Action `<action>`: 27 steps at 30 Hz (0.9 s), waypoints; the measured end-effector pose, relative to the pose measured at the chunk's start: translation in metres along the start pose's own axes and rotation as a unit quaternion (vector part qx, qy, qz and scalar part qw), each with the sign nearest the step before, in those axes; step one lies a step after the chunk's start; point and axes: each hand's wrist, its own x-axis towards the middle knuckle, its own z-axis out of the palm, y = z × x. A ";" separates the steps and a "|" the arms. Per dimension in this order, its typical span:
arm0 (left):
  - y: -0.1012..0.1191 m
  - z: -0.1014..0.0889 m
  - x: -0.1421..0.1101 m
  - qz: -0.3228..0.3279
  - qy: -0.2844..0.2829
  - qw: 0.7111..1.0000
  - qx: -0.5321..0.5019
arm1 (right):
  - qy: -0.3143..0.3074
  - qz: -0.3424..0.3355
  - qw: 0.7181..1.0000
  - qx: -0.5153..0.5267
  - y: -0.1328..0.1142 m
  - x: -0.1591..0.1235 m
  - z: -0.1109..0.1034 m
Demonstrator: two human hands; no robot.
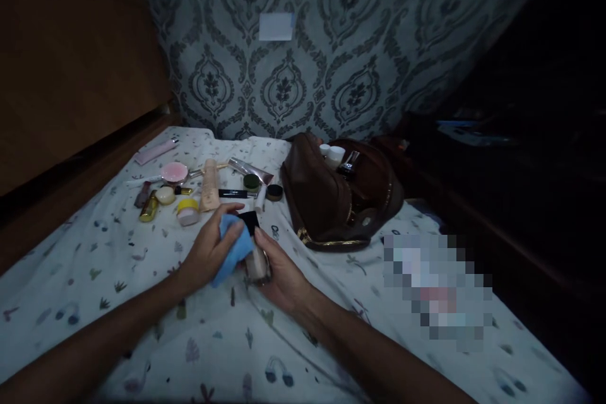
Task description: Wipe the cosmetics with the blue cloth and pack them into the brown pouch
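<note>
In the middle of the view my right hand (pixel 285 274) is closed around a foundation bottle (pixel 257 265), a clear one with beige contents and a black cap. My left hand (pixel 206 249) grips a light blue cloth (pixel 233 251), which presses against the side of the bottle near its cap. Just beyond the hands lie a beige tube (pixel 209 186), a jar with a yellow lid (pixel 188 211) and a dark slim case (pixel 233 194). The palm side of each hand is hidden.
An unzipped brown bag (pixel 312 189) stands right of the hands, with white-capped containers (pixel 336 156) inside. A pink round hand mirror (pixel 175 173), a pink tube (pixel 155 152) and a silver tube (pixel 250 171) lie on the patterned sheet (pixel 189 353). A patterned wall (pixel 303 76) rises behind.
</note>
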 end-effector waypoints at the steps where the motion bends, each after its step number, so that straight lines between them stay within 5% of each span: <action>1: -0.001 0.003 -0.003 0.025 -0.003 0.999 0.033 | 0.006 -0.011 1.000 0.005 -0.001 0.000 0.001; 8: -0.003 0.012 -0.011 0.026 -0.055 0.996 0.065 | 0.033 -0.113 0.992 -0.047 -0.015 -0.001 0.006; 14: 0.028 0.018 0.002 0.001 -0.161 0.987 0.013 | 0.024 -0.221 0.957 -0.189 -0.050 -0.013 0.007; 17: 0.049 0.028 0.013 0.030 -0.172 0.984 0.045 | -0.004 -0.251 0.906 -0.340 -0.089 -0.031 0.011; 22: 0.079 0.055 0.036 0.108 -0.174 0.970 0.131 | -0.040 -0.238 0.753 -0.612 -0.175 -0.073 0.024; 24: 0.091 0.069 0.047 0.141 -0.174 0.964 0.144 | -0.032 -0.230 0.707 -0.668 -0.207 -0.087 0.026; 27: 0.106 0.091 0.063 0.198 -0.175 0.944 0.199 | 0.034 -0.318 0.670 -0.670 -0.246 -0.099 0.020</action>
